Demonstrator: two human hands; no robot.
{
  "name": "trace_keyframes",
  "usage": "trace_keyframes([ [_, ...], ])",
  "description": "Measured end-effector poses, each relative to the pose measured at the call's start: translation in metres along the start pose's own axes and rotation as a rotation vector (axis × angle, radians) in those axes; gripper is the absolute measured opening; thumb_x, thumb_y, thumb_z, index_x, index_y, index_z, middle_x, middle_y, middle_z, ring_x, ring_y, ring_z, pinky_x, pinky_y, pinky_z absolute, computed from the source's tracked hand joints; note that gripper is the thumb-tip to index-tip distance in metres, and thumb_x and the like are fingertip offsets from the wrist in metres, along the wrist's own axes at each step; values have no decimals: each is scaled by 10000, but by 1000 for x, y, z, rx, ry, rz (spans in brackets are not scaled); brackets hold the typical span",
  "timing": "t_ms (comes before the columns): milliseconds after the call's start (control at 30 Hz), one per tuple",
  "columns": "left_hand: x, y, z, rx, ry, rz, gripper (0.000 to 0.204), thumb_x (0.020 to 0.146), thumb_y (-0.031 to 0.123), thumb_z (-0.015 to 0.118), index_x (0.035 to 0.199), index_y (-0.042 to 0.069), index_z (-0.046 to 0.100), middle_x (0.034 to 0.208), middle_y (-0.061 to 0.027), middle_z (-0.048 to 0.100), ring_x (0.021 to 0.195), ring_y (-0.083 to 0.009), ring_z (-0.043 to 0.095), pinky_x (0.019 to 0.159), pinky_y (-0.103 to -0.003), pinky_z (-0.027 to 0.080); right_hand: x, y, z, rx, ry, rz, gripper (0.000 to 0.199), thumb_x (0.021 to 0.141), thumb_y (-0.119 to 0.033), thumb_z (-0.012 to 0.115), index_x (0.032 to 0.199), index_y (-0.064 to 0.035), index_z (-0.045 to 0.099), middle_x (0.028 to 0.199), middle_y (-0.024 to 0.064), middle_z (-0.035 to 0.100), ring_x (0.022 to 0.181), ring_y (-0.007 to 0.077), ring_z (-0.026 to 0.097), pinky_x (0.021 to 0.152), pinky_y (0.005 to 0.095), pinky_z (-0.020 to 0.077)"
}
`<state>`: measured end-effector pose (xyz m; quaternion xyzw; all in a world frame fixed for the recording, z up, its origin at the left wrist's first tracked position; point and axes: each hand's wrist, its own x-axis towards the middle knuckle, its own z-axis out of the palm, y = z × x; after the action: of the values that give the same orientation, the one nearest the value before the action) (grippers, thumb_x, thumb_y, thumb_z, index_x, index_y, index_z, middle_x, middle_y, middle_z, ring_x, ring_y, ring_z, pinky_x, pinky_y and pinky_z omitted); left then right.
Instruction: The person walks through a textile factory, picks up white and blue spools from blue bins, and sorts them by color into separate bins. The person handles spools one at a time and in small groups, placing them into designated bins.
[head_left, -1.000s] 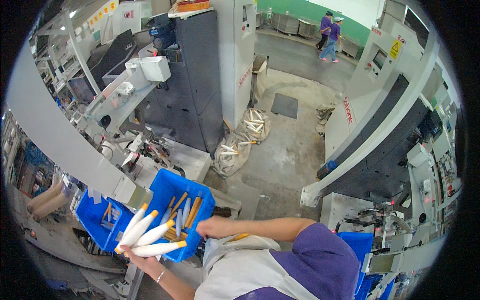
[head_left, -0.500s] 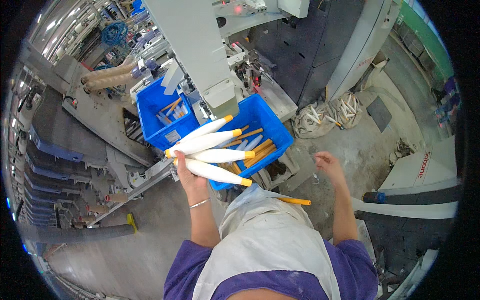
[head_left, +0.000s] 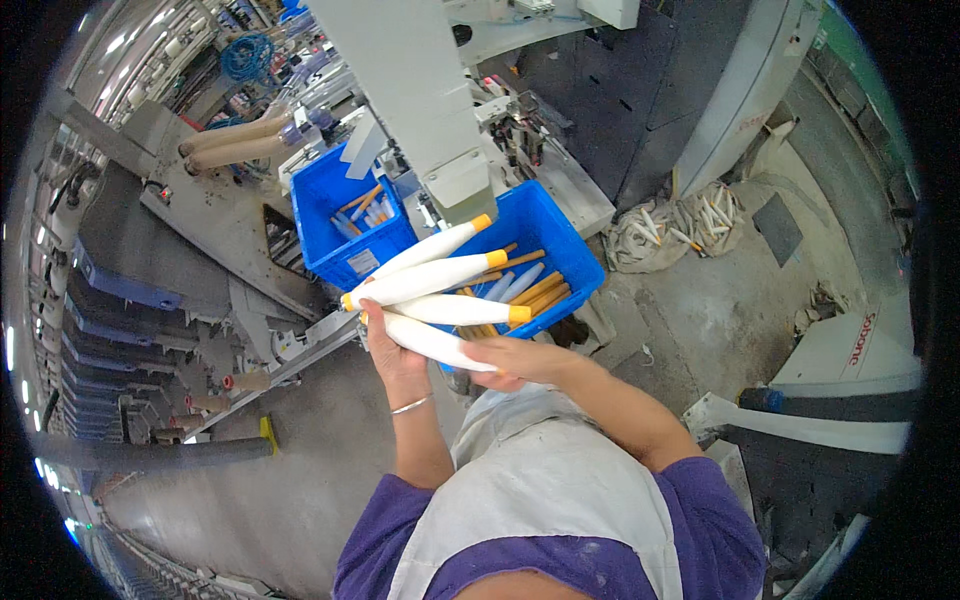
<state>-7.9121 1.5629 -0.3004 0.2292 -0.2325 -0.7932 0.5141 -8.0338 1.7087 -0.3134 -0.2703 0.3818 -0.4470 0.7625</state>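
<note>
My left hand (head_left: 392, 352) grips a fanned bunch of white yarn bobbins (head_left: 436, 282) with orange ends, held up over a blue crate (head_left: 560, 248). A thin bracelet circles that wrist. My right hand (head_left: 512, 362) lies on the lowest bobbin (head_left: 432, 342) of the bunch, fingers closed around it. The blue crate holds several orange and pale blue empty tubes. A second blue crate (head_left: 338, 212) with a few tubes stands just left of it.
A grey machine column (head_left: 420, 100) rises right behind the crates. Dark machine panels (head_left: 660, 90) stand at the back right. A sack of bobbins (head_left: 680, 222) lies on the concrete floor at right. A long grey machine frame (head_left: 190, 200) runs along the left.
My right hand has come up from beside my body onto the lowest bobbin. The bunch in my left hand stays over the crate. My view has shifted a little.
</note>
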Motion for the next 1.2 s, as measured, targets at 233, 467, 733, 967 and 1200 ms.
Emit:
trace_keyframes([
  [233,11,47,-12,-57,-29,160,541,853,368,670,1292,130,461,1283,-95,520,1186,-313,503,1013,-498,420,-84,34,-82,160,378,-72,158,940,-176,459,796,-128,503,555,-68,338,431,41,266,382,210,181],
  [467,9,36,-6,-130,-49,95,537,845,342,688,1288,133,467,1275,-86,526,1187,-300,500,1037,-474,404,-74,6,-76,-373,527,-284,431,949,-168,538,1343,-39,420,1065,108,612,940,157,585,797,285,473],
  [733,1,15,1,-78,-85,48,523,871,335,657,1303,121,454,1288,-97,517,1204,-298,488,1042,-464,392,20,-24,46,-1171,545,-412,413,940,-305,546,1193,17,484,1049,228,613,982,289,622,839,380,483],
  [967,6,42,-12,-97,67,158,497,891,328,635,1301,112,455,1270,-106,526,1193,-290,499,1026,-459,408,-25,10,-11,-638,227,-235,239,957,-254,498,859,-46,563,678,6,515,632,143,513,571,324,415],
  [1200,1,54,-14,-108,78,197,481,889,306,647,1289,113,464,1264,-104,527,1187,-288,503,1018,-457,421,-61,21,-77,-343,700,-107,168,982,-137,434,954,-47,574,571,-59,395,466,42,332,410,214,277],
])
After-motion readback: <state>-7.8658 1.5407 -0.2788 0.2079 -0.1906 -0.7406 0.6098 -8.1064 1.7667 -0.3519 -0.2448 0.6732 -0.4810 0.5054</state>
